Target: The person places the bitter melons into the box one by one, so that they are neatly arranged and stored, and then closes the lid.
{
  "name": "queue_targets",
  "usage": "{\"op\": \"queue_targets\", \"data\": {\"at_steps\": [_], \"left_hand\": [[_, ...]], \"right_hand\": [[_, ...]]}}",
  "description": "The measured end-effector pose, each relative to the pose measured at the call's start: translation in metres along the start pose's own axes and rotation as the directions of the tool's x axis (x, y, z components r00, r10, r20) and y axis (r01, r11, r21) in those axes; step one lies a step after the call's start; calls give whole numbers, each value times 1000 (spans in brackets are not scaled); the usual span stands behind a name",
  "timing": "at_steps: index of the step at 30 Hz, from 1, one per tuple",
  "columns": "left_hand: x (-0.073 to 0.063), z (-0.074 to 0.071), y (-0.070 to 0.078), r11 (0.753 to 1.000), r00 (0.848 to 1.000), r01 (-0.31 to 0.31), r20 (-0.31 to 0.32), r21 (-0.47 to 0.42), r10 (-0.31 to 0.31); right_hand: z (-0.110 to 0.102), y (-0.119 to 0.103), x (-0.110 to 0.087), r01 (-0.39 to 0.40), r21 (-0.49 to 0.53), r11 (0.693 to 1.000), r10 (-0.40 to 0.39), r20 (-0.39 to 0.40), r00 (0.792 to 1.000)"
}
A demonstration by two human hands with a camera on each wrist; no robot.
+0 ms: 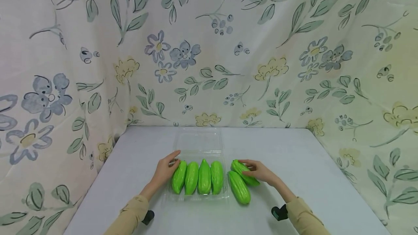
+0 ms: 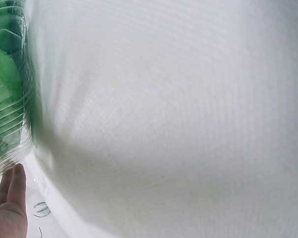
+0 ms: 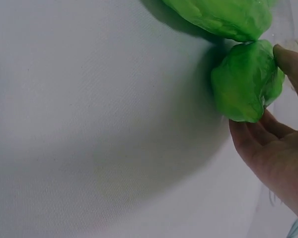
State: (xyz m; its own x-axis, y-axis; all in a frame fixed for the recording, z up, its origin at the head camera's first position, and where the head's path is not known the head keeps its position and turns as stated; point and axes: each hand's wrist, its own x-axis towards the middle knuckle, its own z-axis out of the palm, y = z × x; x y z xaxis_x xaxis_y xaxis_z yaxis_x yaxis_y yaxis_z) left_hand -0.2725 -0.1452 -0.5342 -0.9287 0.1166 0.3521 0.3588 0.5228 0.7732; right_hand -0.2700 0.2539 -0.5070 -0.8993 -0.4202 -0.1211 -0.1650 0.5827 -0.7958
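Observation:
A clear plastic box (image 1: 226, 190) with its lid (image 1: 197, 140) folded back holds a row of several green bitter melons (image 1: 204, 178). Beside the box's upper left edge is my left hand (image 1: 166, 169). In the left wrist view, that hand's fingers (image 2: 18, 186) lie fairly straight against the ridged plastic wall (image 2: 26, 74). To the right of the box, my right hand (image 1: 259, 171) grips a bitter melon (image 1: 240, 169) lying on the table. The right wrist view shows the thumb on one side of this bitter melon (image 3: 246, 82) and the fingers on the other.
Another loose bitter melon (image 1: 240, 188) lies on the table between the box and the gripped one, nearer the front. All this stands on a white table (image 1: 137, 155). A floral curtain (image 1: 209, 50) hangs behind and at both sides. Black wrist cameras (image 1: 279, 213) hang beneath the sleeves.

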Motion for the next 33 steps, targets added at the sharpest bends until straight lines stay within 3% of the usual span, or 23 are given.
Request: {"op": "queue_targets", "data": {"at_steps": [5,17,33], "left_hand": [[0,-1,0,999,999,34,20,-10,-34],[0,-2,2,999,998,47,37,-14,-47],[2,-2,1,998,997,62,47,12,-63]], "right_hand": [[0,0,-3,3,-5,1000,-3,-8,1000],[10,-4,-11,-66,48,997,73,-163,984],[11,-2,-8,-104,70,992,114,-174,978]]}}
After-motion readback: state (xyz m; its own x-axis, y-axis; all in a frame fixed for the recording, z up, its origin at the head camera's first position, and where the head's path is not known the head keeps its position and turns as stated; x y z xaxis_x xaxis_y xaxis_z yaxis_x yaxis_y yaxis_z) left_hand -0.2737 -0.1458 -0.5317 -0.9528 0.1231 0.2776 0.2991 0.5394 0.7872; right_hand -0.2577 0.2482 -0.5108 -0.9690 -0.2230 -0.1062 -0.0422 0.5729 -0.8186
